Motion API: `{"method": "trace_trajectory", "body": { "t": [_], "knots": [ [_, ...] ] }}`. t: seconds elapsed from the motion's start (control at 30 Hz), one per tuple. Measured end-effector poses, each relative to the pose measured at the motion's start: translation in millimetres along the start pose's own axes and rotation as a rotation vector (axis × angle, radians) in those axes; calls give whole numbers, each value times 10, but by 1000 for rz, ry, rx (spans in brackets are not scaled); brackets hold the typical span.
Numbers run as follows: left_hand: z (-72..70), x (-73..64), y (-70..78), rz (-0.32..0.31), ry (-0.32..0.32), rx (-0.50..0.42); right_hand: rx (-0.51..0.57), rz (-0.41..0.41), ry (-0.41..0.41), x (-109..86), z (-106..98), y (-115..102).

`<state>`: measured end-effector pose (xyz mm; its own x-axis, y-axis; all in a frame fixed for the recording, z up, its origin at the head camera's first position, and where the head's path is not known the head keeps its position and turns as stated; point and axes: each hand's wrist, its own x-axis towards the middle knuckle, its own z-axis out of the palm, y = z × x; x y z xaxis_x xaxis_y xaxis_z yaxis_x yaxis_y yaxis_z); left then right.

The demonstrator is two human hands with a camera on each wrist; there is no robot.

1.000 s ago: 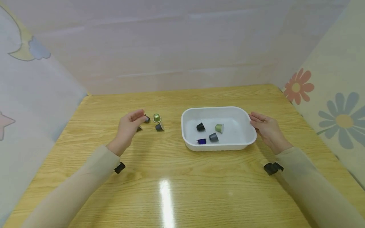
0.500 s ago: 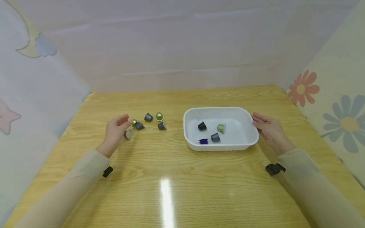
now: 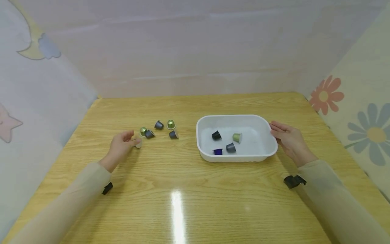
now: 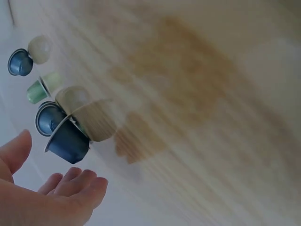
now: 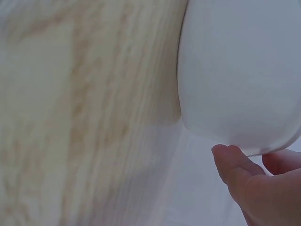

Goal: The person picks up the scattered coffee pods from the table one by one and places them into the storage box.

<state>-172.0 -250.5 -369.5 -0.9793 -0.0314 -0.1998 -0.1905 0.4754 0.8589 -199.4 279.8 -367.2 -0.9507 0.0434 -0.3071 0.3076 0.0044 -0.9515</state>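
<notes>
The left hand (image 3: 118, 148) has just lowered to a dark coffee capsule (image 4: 70, 142) on the table (image 3: 219, 196); thumb and fingers stand apart just beside it (no grip visible), so the reach seems nearly complete. The right hand (image 3: 288, 141), fingers extended, has stayed at the white tray's end (image 3: 273, 150); four more capsules (image 3: 231, 148) lie inside.

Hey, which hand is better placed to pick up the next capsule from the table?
Probably the left hand: its thumb and fingers are spread right beside the nearest capsule. The right hand is at the tray, well away from that capsule.
</notes>
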Motion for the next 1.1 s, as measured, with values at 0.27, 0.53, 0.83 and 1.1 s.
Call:
{"method": "trace_trajectory", "body": {
  "t": [0.27,0.53,0.83,1.1],
  "knots": [
    [-29,-8,-55,-42,-63,51,-7,-27,-8,15,-2,10],
    [7,18,-45,-32,-56,76,7,-23,-25,14,-18,15],
    [-1,17,-60,-50,-54,86,58,-22,-37,15,-18,11],
    [23,-13,-30,-78,-31,58,76,-7,-41,9,-14,-3]
  ]
}}
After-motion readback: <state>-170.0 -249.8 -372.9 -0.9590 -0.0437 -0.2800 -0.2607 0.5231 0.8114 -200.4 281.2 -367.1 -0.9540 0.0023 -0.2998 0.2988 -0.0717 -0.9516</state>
